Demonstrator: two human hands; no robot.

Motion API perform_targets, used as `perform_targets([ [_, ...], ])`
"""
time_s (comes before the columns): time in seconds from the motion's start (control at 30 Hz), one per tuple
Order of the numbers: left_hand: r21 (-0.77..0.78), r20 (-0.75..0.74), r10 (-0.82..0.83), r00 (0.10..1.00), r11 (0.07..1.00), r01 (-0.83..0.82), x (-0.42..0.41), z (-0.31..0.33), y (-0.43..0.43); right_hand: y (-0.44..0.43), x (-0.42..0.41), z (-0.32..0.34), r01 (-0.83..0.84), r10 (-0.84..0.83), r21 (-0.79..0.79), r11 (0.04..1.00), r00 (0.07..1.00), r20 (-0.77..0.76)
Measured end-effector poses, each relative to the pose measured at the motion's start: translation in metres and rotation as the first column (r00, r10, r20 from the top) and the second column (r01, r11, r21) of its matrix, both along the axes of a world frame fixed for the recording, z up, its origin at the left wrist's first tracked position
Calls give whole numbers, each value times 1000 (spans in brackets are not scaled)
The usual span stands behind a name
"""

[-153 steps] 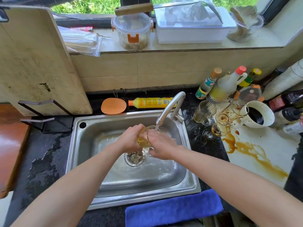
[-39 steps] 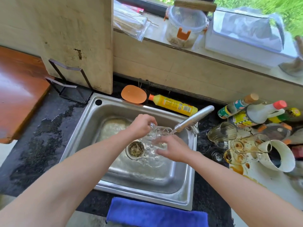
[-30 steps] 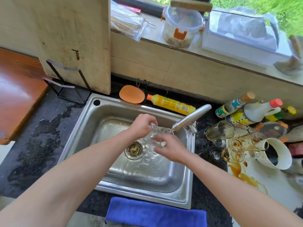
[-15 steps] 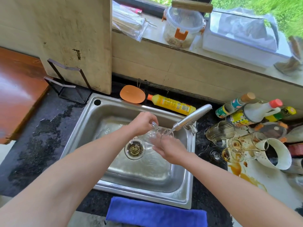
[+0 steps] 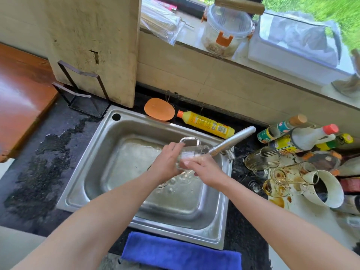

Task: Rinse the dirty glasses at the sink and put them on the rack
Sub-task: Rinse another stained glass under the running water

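- Step: rinsing. One clear glass (image 5: 191, 151) is held on its side at the spout of the faucet (image 5: 233, 139), centre of frame, over the basin of the sink (image 5: 81, 164).
- Left hand (image 5: 167, 162): grip wrapped round the glass body, at the end where the square base shows. It holds the glass.
- Right hand (image 5: 206, 170): fingers lie against the near side of the glass. Can't tell whether that grip is closed round it or just pressing and rubbing.
- The water stream itself isn't clear. Splashes show on the basin floor below the hands.
- The glass looks clean with no brown tint, so I judge this rinse to be near done.
- Backlog: dirty glasses (image 5: 276, 187) sit at the right edge of frame on the stained surface, beside a ribbed glass (image 5: 261, 160) and a white jug (image 5: 323, 188). Several are left, so the task looks early-to-mid.
- Rack: a black wire stand (image 5: 81, 90) at upper left, just behind the sink's far-left corner, is probably it. Not confirmed.
- Next move: tip the water out, hand off to a single grip, carry the glass left across the sink and set it down. Wet glass is slippery, so keep the hold firm and clear the faucet on the way out.
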State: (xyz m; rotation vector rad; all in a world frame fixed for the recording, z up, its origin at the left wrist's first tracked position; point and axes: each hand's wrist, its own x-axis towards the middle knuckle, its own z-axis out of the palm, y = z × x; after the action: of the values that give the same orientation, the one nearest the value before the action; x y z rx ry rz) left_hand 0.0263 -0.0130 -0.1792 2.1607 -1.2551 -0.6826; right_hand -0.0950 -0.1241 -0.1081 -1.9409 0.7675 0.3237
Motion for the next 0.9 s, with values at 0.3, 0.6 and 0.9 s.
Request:
perform_targets([
  [0.3, -47, -75, -61, 995, 997, 58, 15, 2, -6, -7, -4, 9, -337, 309, -356, 872, 942, -134],
  [0.6, 75, -24, -175, 984, 981, 177, 27, 10, -6, -8, -9, 6, -577, 527, -462, 674, 813, -247],
  [0.9, 162, 42, -333, 942, 933, 323, 44, 26, -15, -11, -13, -17, -501, 646, -711, 494, 759, -86],
])
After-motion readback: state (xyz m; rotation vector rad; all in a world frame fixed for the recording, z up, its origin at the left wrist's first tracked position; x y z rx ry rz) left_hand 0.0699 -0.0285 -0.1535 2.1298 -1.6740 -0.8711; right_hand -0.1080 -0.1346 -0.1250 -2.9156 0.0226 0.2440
